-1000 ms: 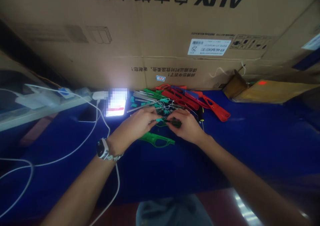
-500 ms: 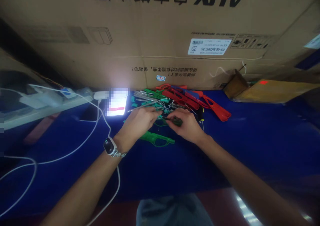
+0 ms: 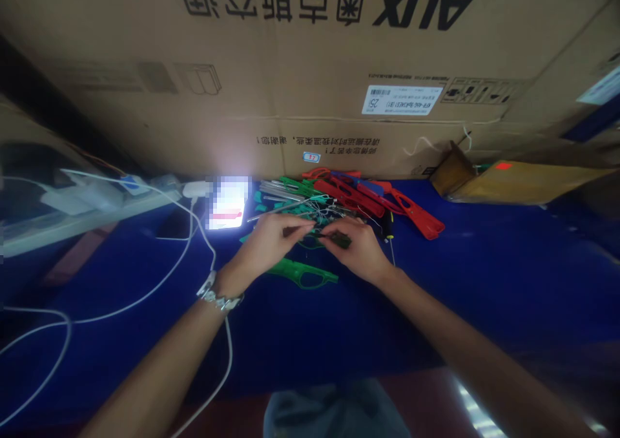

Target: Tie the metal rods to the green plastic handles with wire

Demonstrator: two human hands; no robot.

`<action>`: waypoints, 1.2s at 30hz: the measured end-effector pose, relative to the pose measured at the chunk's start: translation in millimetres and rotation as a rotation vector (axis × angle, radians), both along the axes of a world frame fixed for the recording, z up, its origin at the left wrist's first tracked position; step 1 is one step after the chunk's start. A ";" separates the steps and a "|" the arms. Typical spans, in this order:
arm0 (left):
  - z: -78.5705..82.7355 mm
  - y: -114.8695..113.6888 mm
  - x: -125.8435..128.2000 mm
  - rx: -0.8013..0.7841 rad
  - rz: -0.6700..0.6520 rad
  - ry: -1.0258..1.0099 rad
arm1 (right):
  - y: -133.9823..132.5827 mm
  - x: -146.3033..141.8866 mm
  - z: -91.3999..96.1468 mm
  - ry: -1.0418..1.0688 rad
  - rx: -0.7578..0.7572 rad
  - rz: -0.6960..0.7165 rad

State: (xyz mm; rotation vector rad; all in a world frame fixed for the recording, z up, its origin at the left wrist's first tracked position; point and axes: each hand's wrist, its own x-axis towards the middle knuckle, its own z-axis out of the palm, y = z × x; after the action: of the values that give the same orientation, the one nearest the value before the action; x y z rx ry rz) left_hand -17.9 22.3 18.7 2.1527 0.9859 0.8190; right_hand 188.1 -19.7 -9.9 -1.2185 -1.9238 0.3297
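Through the head camera, I saw a white power strip [image 3: 29,234] at the far left of the frame, with a white cable [image 3: 92,321] looping below it. Left of centre, a lit phone [image 3: 227,205] glowed. Next came the left hand [image 3: 274,234], thumb and forefinger nearly meeting at centre frame; I could not tell whether they pinched anything.

Just below it lay a loose green shell [image 3: 312,276], its long axis running mostly sideways, its left end close under the left hand, the nearer of the two. Above the fingertips spread a jumble of small parts [image 3: 320,208].

Right of centre, the right hand [image 3: 363,244] gripped a slim dark green piece [image 3: 341,239]. This lay roughly sideways, its thin end pointing left toward the left fingertips. Beyond were red shells [image 3: 416,215] and, at the right, a yellowish packet [image 3: 537,183].
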 end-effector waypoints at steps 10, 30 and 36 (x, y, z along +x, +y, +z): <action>-9.9 4.1 3.6 -0.388 0.030 -0.330 | -1.1 0.4 -0.7 0.081 -0.031 0.009; 1.7 8.8 -10.9 -0.416 -0.178 -0.199 | 2.1 4.9 -3.5 0.360 -0.270 0.122; -4.7 7.2 -5.9 -0.437 -0.127 -0.243 | 2.6 4.9 -3.1 0.395 -0.281 0.133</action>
State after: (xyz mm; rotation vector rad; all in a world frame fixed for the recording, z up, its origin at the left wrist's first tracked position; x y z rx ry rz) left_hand -23.8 29.5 14.0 1.6797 0.8068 0.7070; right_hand 193.0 -17.2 -13.0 -1.1015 -1.6510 0.8682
